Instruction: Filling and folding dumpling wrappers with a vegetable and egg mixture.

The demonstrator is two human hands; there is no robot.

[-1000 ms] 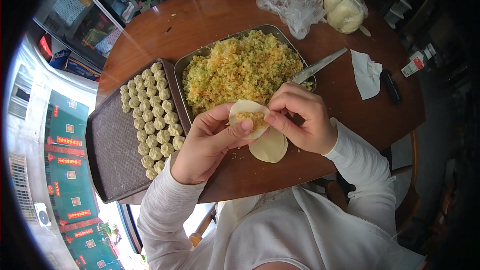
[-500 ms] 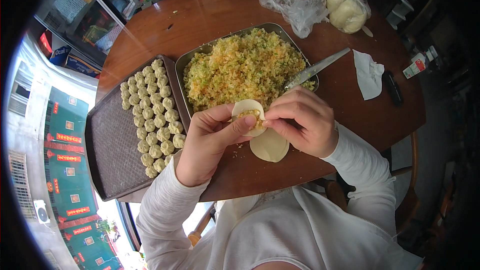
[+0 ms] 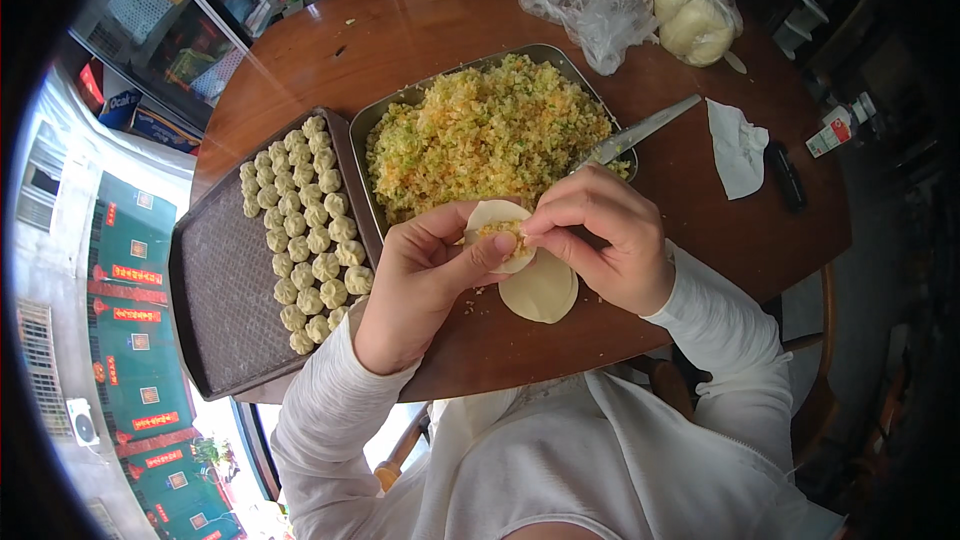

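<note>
My left hand (image 3: 425, 275) cradles a round dough wrapper (image 3: 492, 211) with chopped filling in it, its thumb pressing on the filling. At the wrapper's right edge, my right hand (image 3: 605, 240) pinches the dough between thumb and fingertips. Beneath my hands, a small stack of flat dough wrappers (image 3: 540, 292) lies on the table. Just beyond them is a metal tray (image 3: 368, 130) heaped with yellow-green chopped filling (image 3: 480, 135). A metal spatula or flat-bladed tool (image 3: 650, 128) leans in the filling, its handle end out over the right rim.
On the left, a dark baking tray (image 3: 225, 290) carries rows of pleated buns (image 3: 318, 240). Towards the far right are a crumpled plastic bag (image 3: 590, 15) and a bagged lump of dough (image 3: 692, 20). A paper sheet (image 3: 737, 148) and a black object (image 3: 786, 177) lie at the right.
My right fingertips have shifted slightly to the left along the wrapper's edge, and the dough there is drawn in a little. The trays and the stacked wrappers look unchanged.
</note>
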